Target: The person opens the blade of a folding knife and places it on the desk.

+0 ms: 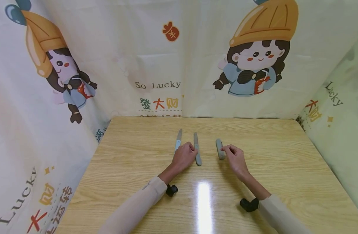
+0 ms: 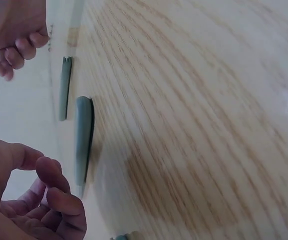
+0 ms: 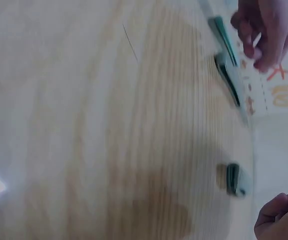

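Observation:
A knife with a grey-green handle point(image 1: 198, 159) lies on the table, its blade pointing away. My left hand point(image 1: 184, 156) is over the table between it and a second knife with a pale blue handle point(image 1: 178, 143), which it partly hides. In the left wrist view the left hand's fingers point(image 2: 66, 205) are loosely curled with nothing in them. A slim grey-green case-like piece point(image 1: 219, 149) with a notched end lies to the right; its kind is unclear. Beside it is my right hand point(image 1: 236, 160), fingers loosely bent and holding nothing; the right wrist view shows a gap between them.
The wooden table point(image 1: 132, 156) runs back to a printed curtain point(image 1: 155, 58), which also hangs along both sides. Bright glare point(image 1: 204, 204) lies on the tabletop near the front. A black wrist device point(image 1: 249, 205) sits under the right wrist.

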`<move>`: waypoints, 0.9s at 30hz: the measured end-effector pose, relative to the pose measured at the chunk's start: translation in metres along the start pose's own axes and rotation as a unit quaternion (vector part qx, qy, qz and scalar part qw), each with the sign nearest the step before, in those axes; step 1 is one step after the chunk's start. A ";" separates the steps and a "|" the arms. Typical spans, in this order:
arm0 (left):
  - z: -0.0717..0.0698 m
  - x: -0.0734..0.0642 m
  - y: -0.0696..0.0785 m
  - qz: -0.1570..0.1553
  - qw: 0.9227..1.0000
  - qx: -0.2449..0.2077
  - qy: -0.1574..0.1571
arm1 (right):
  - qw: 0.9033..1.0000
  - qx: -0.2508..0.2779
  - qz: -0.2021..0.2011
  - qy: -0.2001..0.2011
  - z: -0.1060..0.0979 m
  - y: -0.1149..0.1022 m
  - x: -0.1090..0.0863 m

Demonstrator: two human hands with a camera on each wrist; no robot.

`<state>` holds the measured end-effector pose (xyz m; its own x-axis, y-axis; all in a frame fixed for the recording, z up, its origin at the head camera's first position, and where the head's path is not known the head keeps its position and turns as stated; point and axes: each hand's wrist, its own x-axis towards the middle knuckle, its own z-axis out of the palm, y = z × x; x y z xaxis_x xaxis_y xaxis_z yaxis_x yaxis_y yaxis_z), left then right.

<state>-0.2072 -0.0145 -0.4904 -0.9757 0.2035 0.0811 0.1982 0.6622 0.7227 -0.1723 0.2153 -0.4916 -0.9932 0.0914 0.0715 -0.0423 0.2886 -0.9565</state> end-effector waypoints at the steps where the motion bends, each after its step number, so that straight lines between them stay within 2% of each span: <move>1: -0.001 -0.001 0.001 0.002 1.000 0.000 -0.003 | 1.000 -0.012 -0.009 0.001 -0.002 0.001 0.002; 9: -0.007 -0.007 0.003 0.010 1.000 0.009 -0.019 | 0.992 -0.095 -0.087 -0.001 -0.013 0.013 0.018; 12: -0.008 -0.007 0.002 0.009 0.999 0.015 -0.028 | 0.988 -0.121 -0.097 -0.022 -0.016 0.017 0.022; 15: -0.009 -0.007 0.000 0.015 0.999 0.021 -0.032 | 0.979 -0.163 -0.102 -0.062 -0.019 0.021 0.027; 18: -0.011 -0.008 -0.001 0.026 0.999 0.028 -0.032 | 0.963 -0.212 -0.113 -0.118 -0.020 0.023 0.034; 22: -0.013 -0.010 0.001 0.039 0.998 0.032 -0.034 | 0.931 -0.282 -0.144 -0.180 -0.022 0.025 0.045; 25: -0.014 -0.012 0.002 0.044 0.998 0.028 -0.043 | 0.910 -0.321 -0.150 -0.216 -0.024 0.025 0.050; 27: -0.015 -0.013 0.003 0.047 0.997 0.029 -0.046 | 0.900 -0.342 -0.143 -0.231 -0.024 0.023 0.051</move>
<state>-0.1953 -0.0260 -0.4796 -0.9403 0.3306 0.0806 0.2960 0.6776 0.6732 -0.2217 0.2496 -0.5034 -0.8981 -0.4397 0.0103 -0.3830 0.7704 -0.5096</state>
